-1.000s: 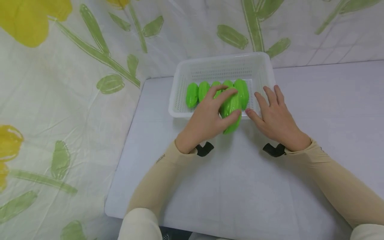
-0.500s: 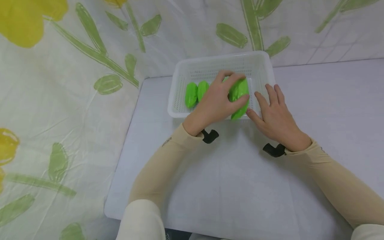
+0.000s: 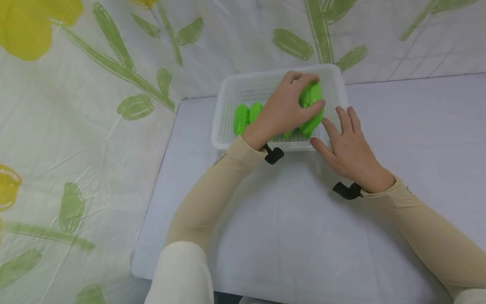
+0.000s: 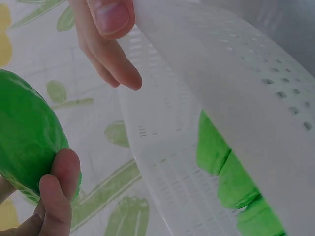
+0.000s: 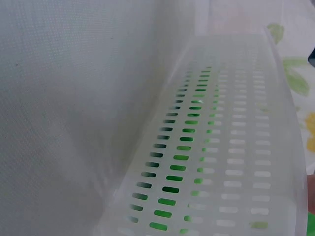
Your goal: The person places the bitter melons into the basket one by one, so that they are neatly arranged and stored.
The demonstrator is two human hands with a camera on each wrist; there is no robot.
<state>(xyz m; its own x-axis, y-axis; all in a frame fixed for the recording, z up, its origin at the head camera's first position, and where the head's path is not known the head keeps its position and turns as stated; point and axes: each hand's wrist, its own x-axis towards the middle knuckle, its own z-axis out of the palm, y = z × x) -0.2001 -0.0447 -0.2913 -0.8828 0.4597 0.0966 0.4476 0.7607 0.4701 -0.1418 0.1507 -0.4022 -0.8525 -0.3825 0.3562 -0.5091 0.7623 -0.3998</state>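
My left hand (image 3: 282, 105) grips a shiny green oblong packet (image 3: 312, 124) above the right part of a white plastic basket (image 3: 216, 116). In the left wrist view, fingertips press on the side of this packet (image 4: 27, 128). More green packets of the same kind (image 3: 241, 119) lie side by side in the basket, partly hidden beneath my left hand and forearm. My right hand (image 3: 349, 145) is at the basket's front right corner with its fingers spread. Its thumb (image 4: 113, 19) appears beside the basket rim in the left wrist view. The right wrist view shows green through the slotted wall (image 5: 231, 162).
The basket stands at the back of a table with a pale cloth (image 3: 296, 228). Behind and to the left hangs a white curtain (image 3: 235, 38) printed with yellow flowers and green leaves. A black wrist mount (image 3: 347, 191) sits below the right hand.
My left hand has carried the green packet from the basket's front edge back and to the right, over the basket. The right hand stays in place.
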